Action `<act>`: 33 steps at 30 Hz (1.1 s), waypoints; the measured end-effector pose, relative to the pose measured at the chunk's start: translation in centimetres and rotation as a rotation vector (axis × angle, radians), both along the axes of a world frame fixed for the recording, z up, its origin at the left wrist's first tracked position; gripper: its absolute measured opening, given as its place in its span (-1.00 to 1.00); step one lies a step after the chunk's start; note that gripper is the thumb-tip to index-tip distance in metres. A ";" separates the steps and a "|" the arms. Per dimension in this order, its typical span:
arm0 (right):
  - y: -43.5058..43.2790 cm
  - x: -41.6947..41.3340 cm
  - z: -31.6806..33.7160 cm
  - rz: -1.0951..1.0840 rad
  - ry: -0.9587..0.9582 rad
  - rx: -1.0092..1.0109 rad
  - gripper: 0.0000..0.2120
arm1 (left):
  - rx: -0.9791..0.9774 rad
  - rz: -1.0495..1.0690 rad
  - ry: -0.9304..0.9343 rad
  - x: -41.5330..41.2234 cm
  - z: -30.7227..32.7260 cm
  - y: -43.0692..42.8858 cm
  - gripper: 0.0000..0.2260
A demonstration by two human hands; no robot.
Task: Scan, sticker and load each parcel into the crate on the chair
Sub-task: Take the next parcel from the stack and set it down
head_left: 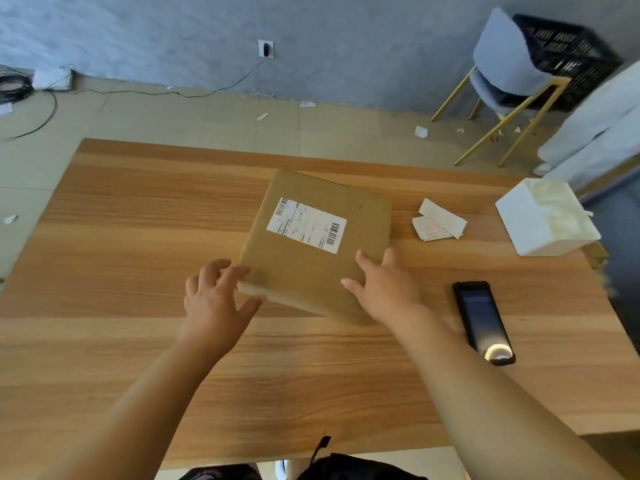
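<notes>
A flat brown cardboard parcel (311, 268) with a white shipping label (306, 225) lies on the wooden table (138, 237). My left hand (216, 299) touches its near left corner with fingers spread. My right hand (384, 289) rests on its near right edge, fingers apart. Neither hand is closed around it. A black handheld scanner (483, 322) lies to the right of my right arm. A small pile of white stickers (438, 221) sits right of the parcel. The black crate (561, 57) stands on a grey chair (502, 64) at the far right.
A white foam box (543, 220) sits at the table's right edge. White cloth (602, 129) hangs beside the chair. Cables (34, 109) and paper scraps lie on the floor beyond the table, near a wall socket (266, 49).
</notes>
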State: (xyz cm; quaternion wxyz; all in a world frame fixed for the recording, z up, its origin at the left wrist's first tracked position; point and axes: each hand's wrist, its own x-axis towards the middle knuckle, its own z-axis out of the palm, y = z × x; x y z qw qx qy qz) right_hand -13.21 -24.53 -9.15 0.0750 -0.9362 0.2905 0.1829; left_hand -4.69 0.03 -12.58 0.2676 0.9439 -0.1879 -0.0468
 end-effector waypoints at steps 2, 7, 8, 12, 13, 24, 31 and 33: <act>1.5 -1.2 0.0 0.056 -0.086 0.128 -0.45 | -0.005 -0.012 0.008 -0.5 -0.1 -0.1 -0.56; 3.6 -2.4 -0.2 0.172 -0.234 0.425 -0.68 | 0.023 -0.056 0.125 -1.1 -0.3 -0.6 -0.57; 3.2 -2.5 -0.3 0.145 -0.281 0.404 -0.69 | 0.003 -0.064 0.184 -1.3 -0.3 -0.6 -0.54; 0.2 -3.4 -0.7 -0.018 -0.351 0.112 -0.53 | -0.127 -0.087 0.317 -1.7 -0.2 -0.8 -0.46; -0.6 -3.8 -0.9 -0.076 -0.311 0.110 -0.48 | -0.139 -0.087 0.310 -1.7 -0.1 -0.9 -0.46; -2.9 -7.9 -1.8 -0.270 -0.429 0.305 -0.54 | 0.054 -0.047 -0.006 -2.7 0.9 -3.1 -0.74; -8.7 -12.3 -2.9 -0.456 -0.357 0.131 -0.72 | 0.014 -0.394 -0.021 -4.7 2.1 -10.0 -0.78; -10.5 -13.9 -3.7 -0.517 -0.278 0.072 -0.68 | 0.021 -0.496 -0.016 -5.2 2.3 -12.5 -0.76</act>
